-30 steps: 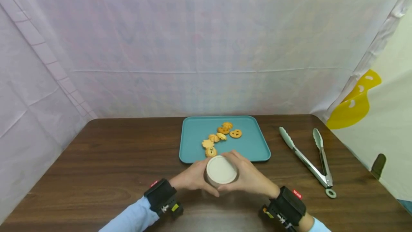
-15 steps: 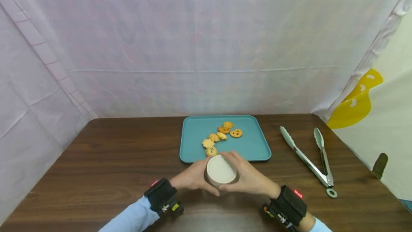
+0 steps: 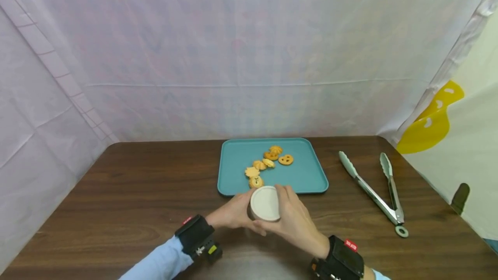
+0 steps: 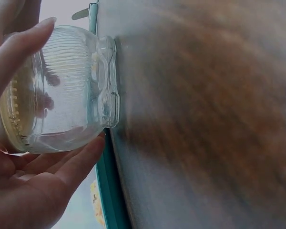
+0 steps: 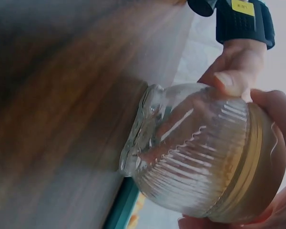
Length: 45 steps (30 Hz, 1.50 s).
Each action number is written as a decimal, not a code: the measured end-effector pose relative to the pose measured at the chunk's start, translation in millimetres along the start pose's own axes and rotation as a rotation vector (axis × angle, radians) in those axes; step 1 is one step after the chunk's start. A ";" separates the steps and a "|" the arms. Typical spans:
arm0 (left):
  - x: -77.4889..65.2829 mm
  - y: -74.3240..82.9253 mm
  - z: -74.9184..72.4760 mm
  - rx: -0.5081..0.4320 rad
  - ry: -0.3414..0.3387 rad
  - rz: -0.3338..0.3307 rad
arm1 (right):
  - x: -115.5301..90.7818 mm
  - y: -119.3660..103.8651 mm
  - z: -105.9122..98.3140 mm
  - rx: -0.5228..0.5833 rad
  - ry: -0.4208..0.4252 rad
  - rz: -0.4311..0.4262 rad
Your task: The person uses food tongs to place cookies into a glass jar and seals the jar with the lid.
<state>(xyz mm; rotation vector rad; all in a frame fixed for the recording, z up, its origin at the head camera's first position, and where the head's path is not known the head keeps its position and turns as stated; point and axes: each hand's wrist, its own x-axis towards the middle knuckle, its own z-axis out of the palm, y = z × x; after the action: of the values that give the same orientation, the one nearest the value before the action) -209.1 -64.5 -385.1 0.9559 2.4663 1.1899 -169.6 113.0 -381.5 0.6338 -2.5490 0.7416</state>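
A clear glass jar (image 4: pixel 69 90) with ribbed sides and a scalloped foot stands upright in front of the tray. Its round off-white lid (image 3: pixel 265 203) is on top. My left hand (image 3: pixel 233 213) holds the jar's body from the left, thumb on the near side and fingers on the far side. From the right, my right hand (image 3: pixel 297 224) grips the lid's rim, covering its right edge in the head view. In the right wrist view, the lid (image 5: pixel 264 167) sits on the jar's mouth. I make out nothing inside the glass.
Just beyond the jar lies a teal tray (image 3: pixel 303 180) with several cookies (image 3: pixel 260 165) and a pretzel-shaped one (image 3: pixel 285 159) on it. Metal tongs (image 3: pixel 375 195) lie spread on the wooden table (image 3: pixel 155 189) to the right. A white curtain (image 3: pixel 249 55) hangs behind.
My right hand has turned at the lid, its wrist swinging down and to the left and its fingers now further over the lid's right side. The left hand and jar have hardly moved.
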 end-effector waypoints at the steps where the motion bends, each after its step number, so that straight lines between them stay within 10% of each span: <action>1: 0.1 -0.3 0.1 0.001 0.001 0.001 | 0.6 1.4 -0.3 0.000 0.005 -0.023; 35: 2.3 0.3 -0.2 0.032 -0.001 -0.005 | 20.8 37.3 -11.7 0.330 -0.325 -0.183; 45: 2.4 0.2 -0.5 0.038 -0.006 0.011 | 16.5 26.7 -15.2 0.237 -0.324 -0.158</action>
<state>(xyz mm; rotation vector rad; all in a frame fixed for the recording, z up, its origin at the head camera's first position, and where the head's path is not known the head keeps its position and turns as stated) -211.1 -63.2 -384.4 0.9827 2.4909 1.1458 -193.2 136.9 -372.1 1.1005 -2.6748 0.9600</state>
